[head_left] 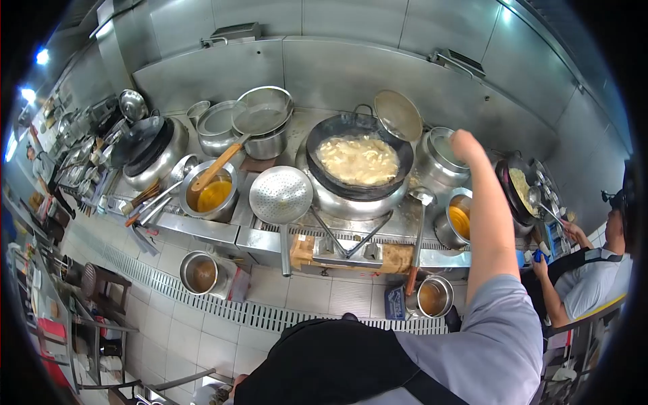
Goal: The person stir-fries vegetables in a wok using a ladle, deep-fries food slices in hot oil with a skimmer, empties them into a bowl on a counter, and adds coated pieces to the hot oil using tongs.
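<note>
My right arm stretches forward over the stove, and my right hand (464, 145) is at the rim of a steel pot (442, 162) to the right of the wok. Its fingers look closed; what they hold, if anything, is hidden. In the middle, a black wok (324, 131) contains pale pieces of food (359, 160) in bubbling oil. A round wire-mesh strainer (398, 115) leans at the wok's back right rim. Only a sliver of my left hand (239, 383) shows at the bottom beside my black apron, its fingers hidden, with a blurry metal object (212, 395) close by.
A perforated skimmer (281, 196) and a long-handled ladle (420, 229) lie in front. Pots of orange liquid (214, 196) (460, 221) flank the wok. At right, a co-worker (580, 270) stirs another wok (520, 189). Floor-level pots (199, 272) (434, 297) stand below the counter edge.
</note>
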A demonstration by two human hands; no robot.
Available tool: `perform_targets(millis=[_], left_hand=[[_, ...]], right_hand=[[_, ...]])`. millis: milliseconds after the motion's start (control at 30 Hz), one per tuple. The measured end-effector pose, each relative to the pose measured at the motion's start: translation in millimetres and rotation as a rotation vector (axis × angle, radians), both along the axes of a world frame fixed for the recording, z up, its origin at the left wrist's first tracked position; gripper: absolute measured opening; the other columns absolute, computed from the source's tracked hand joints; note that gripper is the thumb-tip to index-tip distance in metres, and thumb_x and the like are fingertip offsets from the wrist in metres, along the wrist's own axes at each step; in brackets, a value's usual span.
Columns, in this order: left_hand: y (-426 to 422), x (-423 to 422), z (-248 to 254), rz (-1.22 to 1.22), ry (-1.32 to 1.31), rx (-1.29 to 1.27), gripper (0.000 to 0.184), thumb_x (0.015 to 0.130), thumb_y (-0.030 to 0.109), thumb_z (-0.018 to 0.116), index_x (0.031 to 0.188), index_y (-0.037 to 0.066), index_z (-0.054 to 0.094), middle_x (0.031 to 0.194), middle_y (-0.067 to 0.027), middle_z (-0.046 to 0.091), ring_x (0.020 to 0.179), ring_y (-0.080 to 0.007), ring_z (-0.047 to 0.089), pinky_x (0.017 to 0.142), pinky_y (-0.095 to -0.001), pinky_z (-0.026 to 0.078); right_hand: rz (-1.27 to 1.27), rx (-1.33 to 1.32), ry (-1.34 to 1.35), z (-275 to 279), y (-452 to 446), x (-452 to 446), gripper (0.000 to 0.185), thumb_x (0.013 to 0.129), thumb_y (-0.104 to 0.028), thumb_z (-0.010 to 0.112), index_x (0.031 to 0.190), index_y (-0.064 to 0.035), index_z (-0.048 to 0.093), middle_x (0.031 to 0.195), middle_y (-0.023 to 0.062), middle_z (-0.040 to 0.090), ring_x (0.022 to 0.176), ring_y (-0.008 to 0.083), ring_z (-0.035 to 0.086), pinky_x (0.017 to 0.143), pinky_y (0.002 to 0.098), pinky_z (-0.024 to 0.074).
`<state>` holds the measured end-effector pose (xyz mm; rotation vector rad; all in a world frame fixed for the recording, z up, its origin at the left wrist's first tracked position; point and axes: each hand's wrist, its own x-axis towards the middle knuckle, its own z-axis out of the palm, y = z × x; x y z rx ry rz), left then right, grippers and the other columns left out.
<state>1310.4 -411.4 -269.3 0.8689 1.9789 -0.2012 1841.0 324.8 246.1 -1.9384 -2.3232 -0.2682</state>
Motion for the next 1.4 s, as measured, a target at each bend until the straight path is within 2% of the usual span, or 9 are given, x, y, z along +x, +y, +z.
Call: perform_targets(millis=[100,133,233,367,533,767,1000,1200,1400], left_hand=[[0,-4,-2,0.017,0.002,-0.001,0.04,0.083,0.04,0.054,0.102,0.007,0.066,0.102,-0.0221,0.065,0.101,-0.0357,0.061,0.085,-0.0437,0.048],[-1,-5,0,0.017,0.004,-0.005,0.04,0.083,0.041,0.054,0.101,0.007,0.066,0.102,-0.022,0.065,0.101,-0.0357,0.061,0.085,-0.0437,0.048],[2,-9,-2,0.01,0.007,-0.011,0.04,0.083,0.041,0.054,0.1,0.007,0.066,0.102,-0.0219,0.065,0.101,-0.0356,0.061,0.085,-0.0437,0.048],[13,-12,-3,0.0,0.01,-0.006,0.04,0.083,0.041,0.053,0.099,0.007,0.067,0.101,-0.0218,0.065,0.1,-0.0356,0.061,0.085,-0.0438,0.048],[35,-20,0,0.004,0.024,0.037,0.04,0.083,0.042,0.053,0.098,0.008,0.067,0.101,-0.0216,0.065,0.1,-0.0355,0.061,0.085,-0.0439,0.049],[42,-21,-4,0.034,0.021,0.054,0.04,0.083,0.042,0.052,0.096,0.008,0.068,0.101,-0.0214,0.065,0.1,-0.0354,0.061,0.084,-0.044,0.049],[29,-20,-16,0.076,0.02,0.025,0.04,0.083,0.043,0.052,0.093,0.008,0.069,0.101,-0.0211,0.065,0.1,-0.0354,0.062,0.084,-0.0441,0.049],[40,-19,-15,0.155,0.033,0.047,0.041,0.083,0.044,0.051,0.092,0.008,0.069,0.1,-0.0209,0.066,0.1,-0.0353,0.062,0.084,-0.0442,0.049],[44,-17,-15,0.126,0.023,0.056,0.042,0.083,0.044,0.05,0.091,0.008,0.07,0.103,-0.0209,0.065,0.1,-0.0353,0.061,0.085,-0.0438,0.049]], right_hand=[[-0.084,-0.184,-0.022,-73,26,29,0.01,0.073,-0.011,0.063,0.079,-0.0054,0.069,0.089,0.0166,0.067,0.08,0.0282,0.066,0.069,0.0386,0.0524],[0.376,-0.175,-0.612,-121,63,65,0.009,0.073,-0.013,0.064,0.075,-0.0054,0.068,0.077,0.0138,0.066,0.072,0.0256,0.065,0.062,0.0361,0.0517],[-0.278,-0.598,0.875,-141,-15,8,0.018,0.078,-0.013,0.065,0.064,-0.0084,0.054,0.058,0.0024,0.052,0.038,0.0118,0.04,0.035,0.0304,0.0296],[-0.237,-0.973,1.53,-160,-55,-54,0.011,0.09,-0.006,0.051,0.079,-0.0068,0.049,0.059,0.0049,0.049,0.037,0.0097,0.033,0.034,0.0262,0.0218],[-0.18,-0.872,1.541,-131,-91,-64,0.013,0.092,-0.008,0.049,0.079,-0.0047,0.047,0.058,0.0053,0.049,0.036,0.0087,0.032,0.033,0.0247,0.0206],[-0.068,-0.528,1.07,-67,-123,-58,0.011,0.09,-0.01,0.052,0.085,-0.0012,0.054,0.054,0.0037,0.049,0.035,0.0091,0.038,0.033,0.0264,0.0236],[-0.044,-0.419,0.897,-27,-131,-61,0.012,0.09,-0.011,0.052,0.092,-0.0007,0.058,0.056,0.0022,0.051,0.037,0.0078,0.036,0.035,0.0258,0.0227],[-0.035,-0.323,0.879,-1,-130,-56,0.017,0.089,-0.011,0.052,0.075,-0.0027,0.053,0.055,0.0008,0.05,0.039,0.0078,0.038,0.036,0.0277,0.0244],[-0.107,-0.149,0.486,-23,-74,-32,0.015,0.082,-0.009,0.055,0.083,0.0031,0.063,0.069,0.0173,0.065,0.054,0.0281,0.062,0.051,0.0368,0.0475]])
